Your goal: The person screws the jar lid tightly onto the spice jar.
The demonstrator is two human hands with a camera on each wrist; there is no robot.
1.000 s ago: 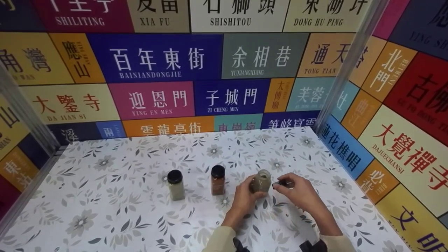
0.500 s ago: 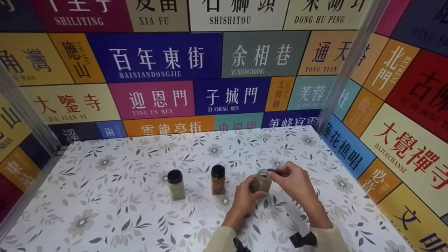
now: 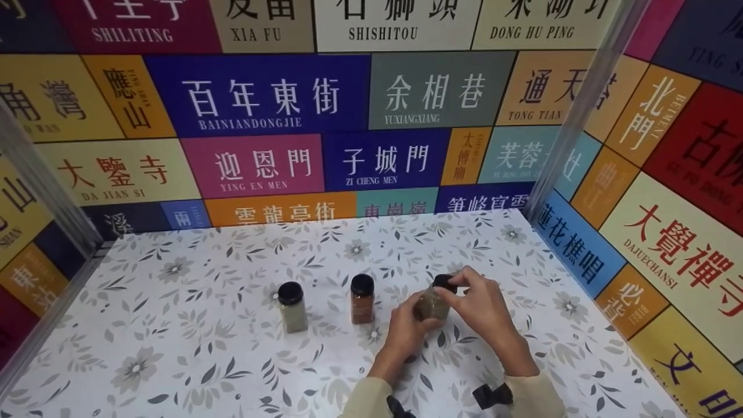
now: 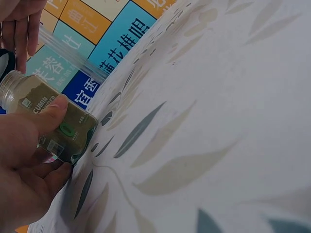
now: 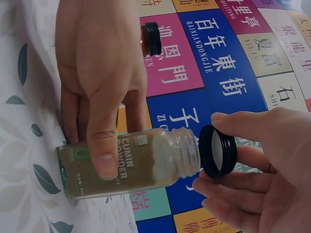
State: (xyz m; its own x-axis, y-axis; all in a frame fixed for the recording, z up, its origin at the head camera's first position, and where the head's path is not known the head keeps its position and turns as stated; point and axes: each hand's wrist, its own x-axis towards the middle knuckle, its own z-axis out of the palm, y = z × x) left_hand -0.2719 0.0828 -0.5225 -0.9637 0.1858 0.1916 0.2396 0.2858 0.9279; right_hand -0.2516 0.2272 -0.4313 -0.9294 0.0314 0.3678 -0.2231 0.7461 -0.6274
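Note:
A glass jar of cumin powder (image 3: 434, 306) stands on the table, its label readable in both wrist views. My left hand (image 3: 404, 328) grips the jar around its body, thumb across the label in the right wrist view. Between thumb and fingers, my right hand (image 3: 486, 305) pinches a black screw cap (image 5: 219, 151) by its rim. The cap is right at the jar's threaded mouth (image 5: 187, 151), its pale inner face turned toward it. From the head view, the cap overlaps the jar's top.
To the left stand two more capped jars, one with reddish-brown contents (image 3: 362, 305) and one with pale green contents (image 3: 293, 316). A floral cloth (image 3: 191, 325) covers the table. Walls with colourful lettered panels (image 3: 255, 96) border the back and sides.
My right hand has brought the cap up and left from beside the jar to over its mouth. The left hand keeps its grip, and the other two jars have not moved.

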